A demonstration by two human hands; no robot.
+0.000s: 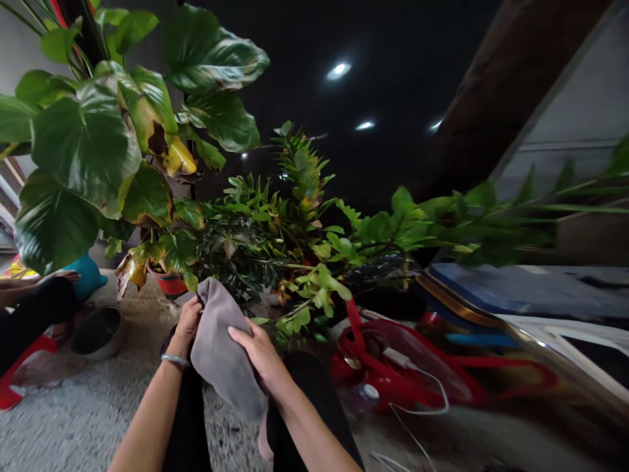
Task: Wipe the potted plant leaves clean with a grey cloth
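You hold the gray cloth (221, 367) up over your lap, in front of the leafy plants (322, 288), with both hands on it. The fingers of your left hand (188, 320) are pinched together at its upper edge (a bracelet (175, 360) circles that wrist), while your right hand (263, 354) grips its right side, thumb on the near face, other fingers mostly hidden. A red bag (413, 387) sits to your right, a bowl (116, 344) on the ground to your left.
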